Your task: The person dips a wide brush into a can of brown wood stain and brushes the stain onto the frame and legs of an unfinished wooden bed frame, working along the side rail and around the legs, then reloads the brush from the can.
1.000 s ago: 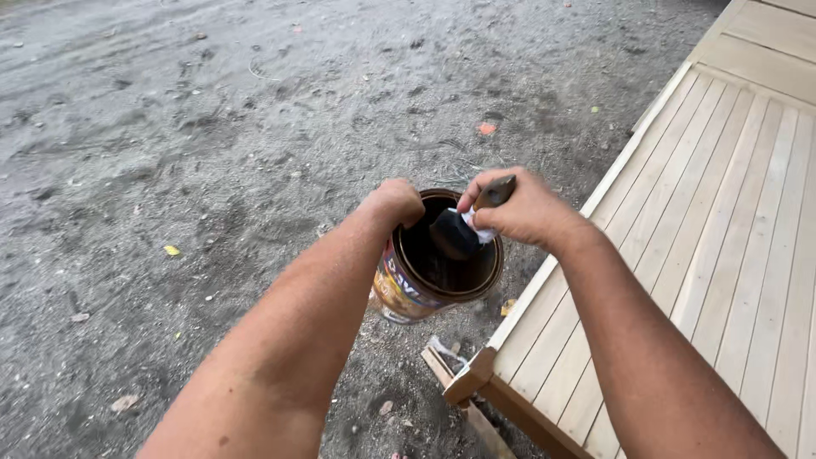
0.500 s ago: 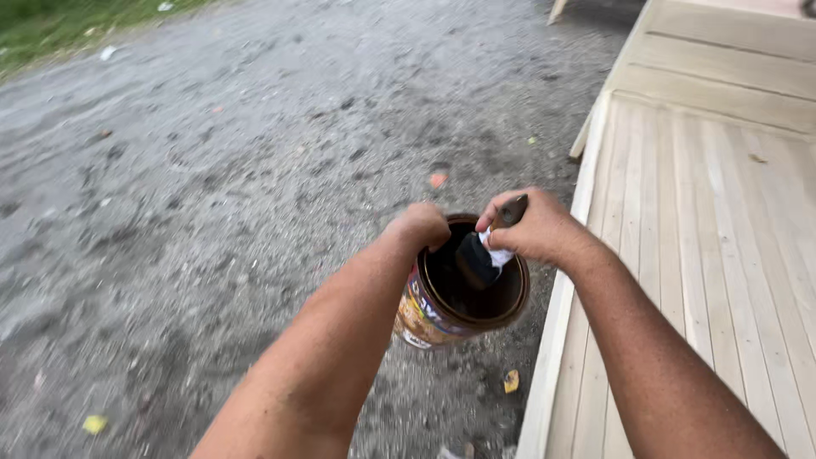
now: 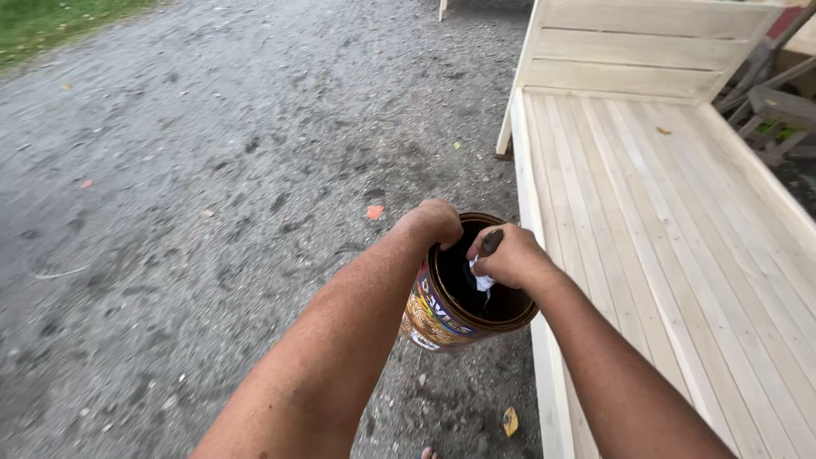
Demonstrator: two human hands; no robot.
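Still, we are gripping the round brown paint can (image 3: pixel 442 319) with our left hand (image 3: pixel 433 223), our right hand (image 3: pixel 508 255) clamping a dark-handled tool (image 3: pixel 491 240) inside, now farther along the pale slatted wooden bed frame (image 3: pixel 646 195).

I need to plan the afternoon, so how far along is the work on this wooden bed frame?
Done: the can is open. In hand: the left hand holds its rim while the right hand dips a dark-handled tool with a white rag inside. Left: the bed frame looks wholly pale and bare, with no coated slats visible, so nearly everything remains.
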